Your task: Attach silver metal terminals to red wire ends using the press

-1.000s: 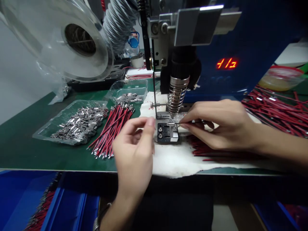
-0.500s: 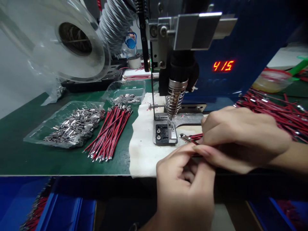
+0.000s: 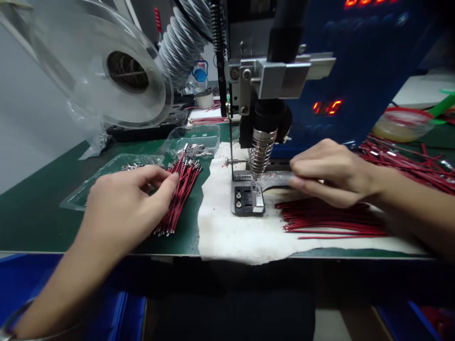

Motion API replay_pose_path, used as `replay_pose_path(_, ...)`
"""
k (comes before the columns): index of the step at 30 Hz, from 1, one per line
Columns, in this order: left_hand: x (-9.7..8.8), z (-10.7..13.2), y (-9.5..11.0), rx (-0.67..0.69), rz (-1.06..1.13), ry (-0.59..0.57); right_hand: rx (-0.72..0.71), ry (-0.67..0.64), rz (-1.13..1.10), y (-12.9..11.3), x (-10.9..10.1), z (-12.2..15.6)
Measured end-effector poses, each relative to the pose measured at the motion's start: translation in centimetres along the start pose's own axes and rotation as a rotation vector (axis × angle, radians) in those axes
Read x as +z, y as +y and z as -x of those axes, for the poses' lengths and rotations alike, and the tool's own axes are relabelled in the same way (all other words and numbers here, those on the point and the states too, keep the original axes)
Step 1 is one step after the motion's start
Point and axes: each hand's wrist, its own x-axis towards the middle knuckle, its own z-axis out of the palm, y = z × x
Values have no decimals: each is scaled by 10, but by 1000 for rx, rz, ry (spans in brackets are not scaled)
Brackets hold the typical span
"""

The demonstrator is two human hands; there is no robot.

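Note:
My left hand [image 3: 131, 199] is over a bundle of red wires [image 3: 186, 189] with metal ends, on the left of the green table. Its thumb and forefinger close on one red wire [image 3: 181, 157], whose silver tip sticks up above the others. My right hand [image 3: 330, 175] hovers over a second bundle of red wires [image 3: 330, 219] lying on the pale cloth. Its thumb and fingers are pinched together; anything between them is too small to make out. Between my hands stands the machine's spring-loaded head [image 3: 262, 151], above a small metal fixture [image 3: 256, 201].
A clear tray [image 3: 74, 199] of small metal parts lies partly behind my left hand, with another clear tray [image 3: 213, 137] behind the bundle. A plastic reel [image 3: 159, 99] hangs at upper left. The blue machine body [image 3: 313, 128] rises behind; more red wires [image 3: 401, 158] lie at right.
My hands were together in front of the machine, holding a metal-tipped piece. They have parted: the left moved to the left bundle, the right shifted slightly. The view has shifted a little.

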Motion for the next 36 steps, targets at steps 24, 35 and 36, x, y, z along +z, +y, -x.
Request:
replay_pose_path(24, 1, -24, -15, 269, -389, -257, 150, -265, -69, 3, 14, 3)
replay_pose_path(35, 7, -18, -8, 308, -323, -294, 149, -330, -118, 1, 13, 3)
replay_pose_path(36, 8, -19, -9, 318, -330, -302, 147, -331, -117, 1, 13, 3)
